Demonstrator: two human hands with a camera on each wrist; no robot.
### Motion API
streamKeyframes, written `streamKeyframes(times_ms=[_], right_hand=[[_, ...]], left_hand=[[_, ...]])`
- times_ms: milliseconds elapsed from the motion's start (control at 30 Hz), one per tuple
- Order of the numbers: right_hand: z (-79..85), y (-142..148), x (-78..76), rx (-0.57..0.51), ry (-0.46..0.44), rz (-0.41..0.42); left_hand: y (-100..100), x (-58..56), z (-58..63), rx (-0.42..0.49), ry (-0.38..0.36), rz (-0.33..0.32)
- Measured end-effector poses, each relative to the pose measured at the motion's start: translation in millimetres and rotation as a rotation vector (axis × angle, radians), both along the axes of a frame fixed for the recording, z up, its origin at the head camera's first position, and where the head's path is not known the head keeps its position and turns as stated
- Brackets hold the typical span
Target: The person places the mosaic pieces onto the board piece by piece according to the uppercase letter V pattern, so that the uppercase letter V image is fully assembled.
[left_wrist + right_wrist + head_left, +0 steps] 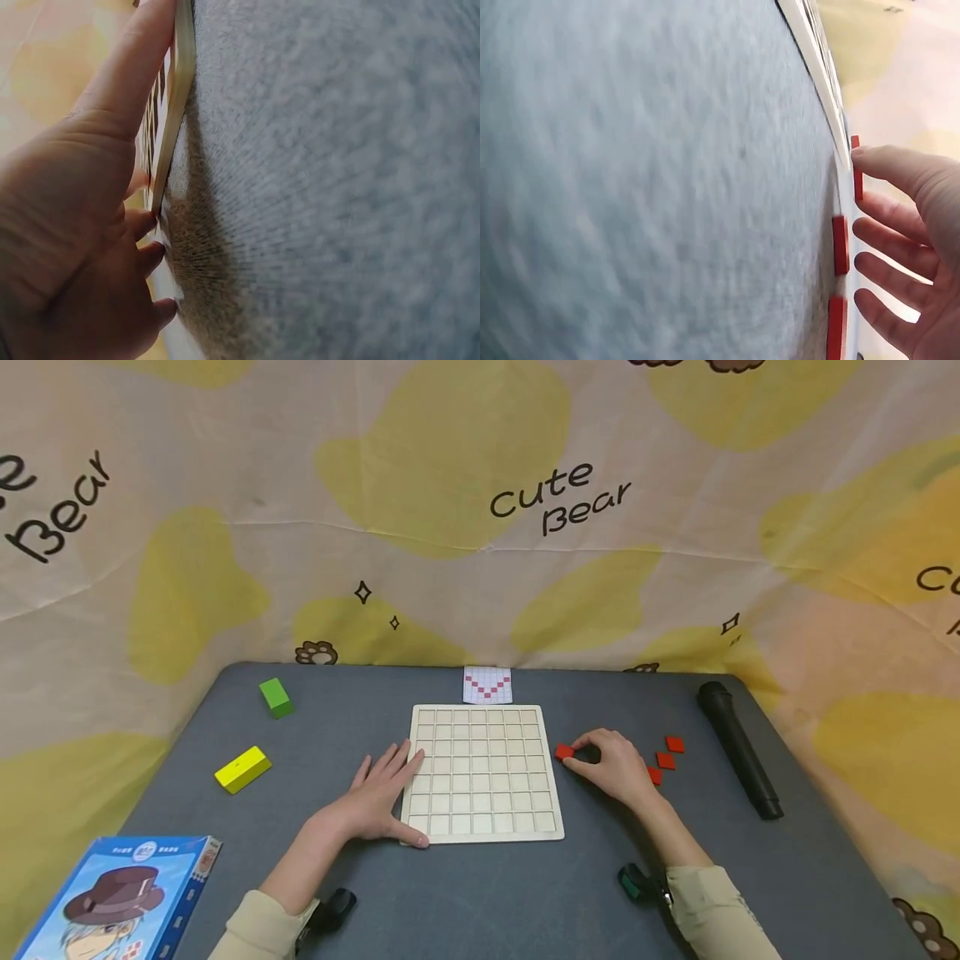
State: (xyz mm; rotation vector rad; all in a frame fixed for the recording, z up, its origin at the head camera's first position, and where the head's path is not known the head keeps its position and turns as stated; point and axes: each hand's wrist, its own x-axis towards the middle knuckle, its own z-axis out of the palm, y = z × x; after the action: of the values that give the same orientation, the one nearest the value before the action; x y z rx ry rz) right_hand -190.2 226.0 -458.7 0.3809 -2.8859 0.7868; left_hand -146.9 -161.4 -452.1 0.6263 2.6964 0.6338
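Observation:
A pale gridded board of square cells lies flat mid-table, its cells bare. My left hand rests along the board's left side, fingers spread and straight, the thumb at the near left corner. Just right of the board, my right hand pinches a small red square tile between thumb and forefinger. From the right wrist view, that tile stands clear of the table, with the other fingers loosely bent below it. Three more red tiles lie to the right of this hand, one partly hidden by it.
A small card with a red V pattern lies behind the board. Green block and yellow block sit at left, a blue illustrated box at the near left corner. A black microphone lies at right; patterned cloth hangs behind.

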Motion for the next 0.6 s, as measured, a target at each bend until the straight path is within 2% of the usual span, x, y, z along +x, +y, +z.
streamKeyframes(times_ms=[200, 367, 600], right_hand=[[2.6, -16.4, 6.2, -0.057, 0.009, 0.052], [3.0, -35.0, 13.3, -0.088, 0.005, 0.121], [3.8, -57.1, 21.1, -0.105, -0.006, 0.225]], left_hand=[[-1.3, -0.7, -1.1, 0.003, 0.014, -0.013], [-3.3, -0.3, -4.8, 0.031, 0.046, 0.015], [-4.0, -1.8, -5.2, 0.068, 0.168, 0.057]])
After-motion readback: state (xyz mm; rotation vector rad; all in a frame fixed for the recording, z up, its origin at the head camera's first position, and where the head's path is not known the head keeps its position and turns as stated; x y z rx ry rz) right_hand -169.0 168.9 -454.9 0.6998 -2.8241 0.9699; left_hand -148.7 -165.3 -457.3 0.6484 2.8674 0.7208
